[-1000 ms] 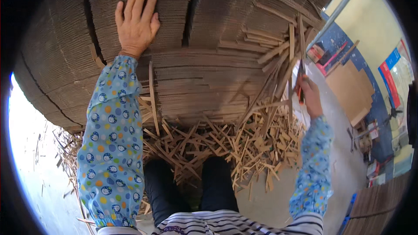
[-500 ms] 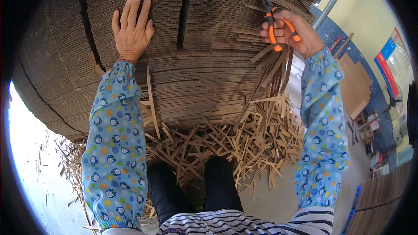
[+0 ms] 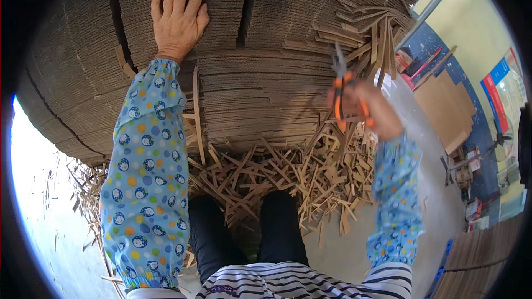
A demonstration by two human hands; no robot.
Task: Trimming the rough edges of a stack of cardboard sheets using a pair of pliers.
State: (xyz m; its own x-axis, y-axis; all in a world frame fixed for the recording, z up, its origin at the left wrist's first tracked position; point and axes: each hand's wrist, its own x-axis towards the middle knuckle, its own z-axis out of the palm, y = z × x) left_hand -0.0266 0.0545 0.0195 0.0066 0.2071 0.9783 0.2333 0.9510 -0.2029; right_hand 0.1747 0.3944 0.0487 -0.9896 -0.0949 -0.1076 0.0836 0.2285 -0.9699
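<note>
On the left, pressing the left hand [image 3: 180, 25], palm down with fingers slightly spread, on the stacked cardboard [image 3: 299, 5]; on the right, gripping orange-and-black pliers [image 3: 339, 99] by the parted handles in the curled, blurred right hand [image 3: 379, 108], pointing the jaws far, left of bent cardboard strips [image 3: 382, 44]; cannot make out the jaws' opening

Right hand [image 3: 374, 105] and pliers [image 3: 339, 98] blurred; left hand [image 3: 180, 19] crisp. Cardboard stack [image 3: 221, 19] around both dim, faint shadow [image 3: 308, 109] left of right hand. Floor [image 3: 41, 210] well left of left hand glares white. Fisheye-bowed edges, black corners.
</note>
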